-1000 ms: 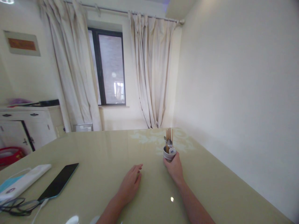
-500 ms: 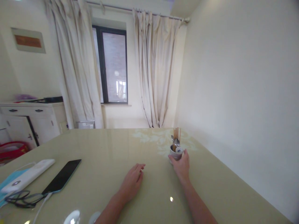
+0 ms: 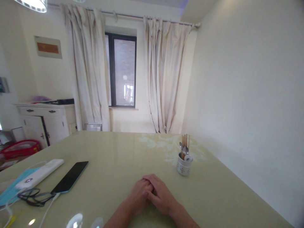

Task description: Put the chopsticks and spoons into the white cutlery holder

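Observation:
My left hand (image 3: 138, 195) and my right hand (image 3: 162, 197) rest folded together near the middle of the table (image 3: 114, 158). The right one lies over the fingers of the left, which are partly hidden beneath it. Both look closed, and no object shows in either. Nearest to my right hand, a little beyond it, a white utensil holder (image 3: 183, 167) with small cut-out holes stands upright. Wooden chopsticks (image 3: 184, 142), metal spoons (image 3: 185, 150) and a white round-ended piece (image 3: 188, 158) poke out of its top.
On the left lie a black-screened phone (image 3: 70, 176) with a white cable (image 3: 48, 209), folded eyeglasses (image 3: 34, 197), a white power strip-like bar (image 3: 40, 174) and a blue face mask (image 3: 14, 190). A wall (image 3: 244, 104) runs along the table's right side.
My right hand has let go of the utensil holder and come back left onto my left hand. The holder stands on the table, its pierced side now showing. The view has shifted slightly.

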Demonstrator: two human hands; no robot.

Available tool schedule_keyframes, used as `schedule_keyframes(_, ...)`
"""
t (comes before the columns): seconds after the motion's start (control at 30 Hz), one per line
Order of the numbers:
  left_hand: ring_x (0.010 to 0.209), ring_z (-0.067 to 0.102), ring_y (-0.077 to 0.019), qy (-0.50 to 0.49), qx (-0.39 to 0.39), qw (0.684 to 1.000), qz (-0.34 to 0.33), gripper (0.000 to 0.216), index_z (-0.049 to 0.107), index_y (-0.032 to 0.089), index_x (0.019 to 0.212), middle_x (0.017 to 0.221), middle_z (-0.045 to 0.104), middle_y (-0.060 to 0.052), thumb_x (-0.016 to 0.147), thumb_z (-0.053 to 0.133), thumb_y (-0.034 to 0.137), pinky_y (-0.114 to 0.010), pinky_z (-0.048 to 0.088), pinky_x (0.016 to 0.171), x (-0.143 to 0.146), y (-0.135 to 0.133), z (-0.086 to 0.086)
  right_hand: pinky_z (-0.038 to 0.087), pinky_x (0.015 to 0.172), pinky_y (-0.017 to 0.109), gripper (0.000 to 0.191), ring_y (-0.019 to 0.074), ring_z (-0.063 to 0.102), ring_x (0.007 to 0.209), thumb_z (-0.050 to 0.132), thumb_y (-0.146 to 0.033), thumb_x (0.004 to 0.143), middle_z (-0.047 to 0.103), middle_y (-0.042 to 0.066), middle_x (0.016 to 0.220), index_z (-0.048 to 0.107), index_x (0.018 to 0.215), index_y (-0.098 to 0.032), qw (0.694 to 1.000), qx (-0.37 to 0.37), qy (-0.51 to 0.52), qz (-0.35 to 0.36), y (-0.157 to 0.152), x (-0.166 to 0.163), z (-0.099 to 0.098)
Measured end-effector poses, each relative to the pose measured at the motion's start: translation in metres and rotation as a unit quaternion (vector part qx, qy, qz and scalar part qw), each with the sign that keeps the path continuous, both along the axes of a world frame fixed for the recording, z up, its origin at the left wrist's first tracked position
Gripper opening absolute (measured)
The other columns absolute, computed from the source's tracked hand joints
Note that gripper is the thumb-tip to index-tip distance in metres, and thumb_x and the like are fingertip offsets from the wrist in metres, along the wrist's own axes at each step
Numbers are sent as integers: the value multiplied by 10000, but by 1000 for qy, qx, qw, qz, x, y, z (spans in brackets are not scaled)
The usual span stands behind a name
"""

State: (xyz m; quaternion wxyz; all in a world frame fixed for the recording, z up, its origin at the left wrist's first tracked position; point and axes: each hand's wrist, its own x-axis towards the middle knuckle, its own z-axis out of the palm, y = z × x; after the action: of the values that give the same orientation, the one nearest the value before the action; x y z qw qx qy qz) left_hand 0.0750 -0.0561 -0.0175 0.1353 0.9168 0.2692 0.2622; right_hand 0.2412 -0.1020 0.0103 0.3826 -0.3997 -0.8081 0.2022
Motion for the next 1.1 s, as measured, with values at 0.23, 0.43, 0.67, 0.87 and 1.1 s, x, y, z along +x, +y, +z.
schedule_keyframes(0.23,1102,674,-249,-7,-43,998,-49,372,648,260,1280,1205,728,-89,946,493,211,-369,539,989,3,-6,5,488,1006,417,486,295,648,1094,692,-613,891,725,95,1162,702,1209,-245,999,-28,13,-38,-2,5,7)
schedule_keyframes(0.43,1089,686,-258,-2,-35,998,-55,331,644,234,1225,1180,728,-100,927,504,200,-375,558,967,6,-9,10,503,909,369,467,275,658,993,765,-566,811,731,77,1068,706,1124,-224,998,-32,8,-52,-2,1,5)
schedule_keyframes(0.67,1084,683,-238,-14,-24,996,-86,340,665,242,1203,1165,728,-93,896,535,170,-343,566,964,9,-12,14,466,760,306,378,232,638,822,757,-519,772,719,27,888,666,982,-217,996,-55,18,-63,-1,2,3)
schedule_keyframes(0.87,1093,670,-240,-11,12,995,-99,290,702,244,1191,1148,731,-98,943,557,205,-346,565,969,14,-12,9,436,726,295,407,218,603,780,783,-525,719,691,10,836,623,936,-221,996,-53,6,-68,0,4,3)
schedule_keyframes(1.1,1023,706,-216,-16,24,995,-95,263,741,232,1158,1123,753,-94,1012,531,290,-288,585,869,14,-5,-2,404,693,281,430,197,572,740,767,-568,727,662,-3,796,615,928,-219,996,-54,6,-66,-2,2,3)
